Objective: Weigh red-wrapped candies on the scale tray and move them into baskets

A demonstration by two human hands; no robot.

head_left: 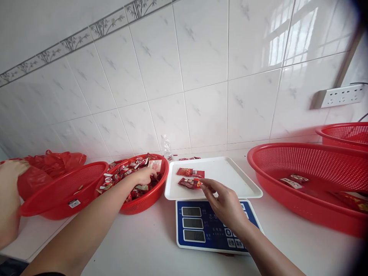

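Observation:
A round red basket [143, 207] holds many small red packets. My left hand [147, 176] reaches into it among the packets, with its fingertips bent down and partly hidden. Right of the basket, a white tray [230, 172] sits on a blue scale [192, 224] with several dark displays. My right hand [220, 197] is over the tray's front edge, its thumb and fingers pinching the right end of a red packet [189, 183]. Just behind that packet, more red packets [186, 172] lie flat on the tray.
An oval red basket [66, 191] stands at the left beside red plastic bags [57, 163] and another person's arm [8, 199]. A large red basket [304, 191] with a few packets is on the right, another [345, 132] behind it. A clear bottle [166, 147] stands near the wall.

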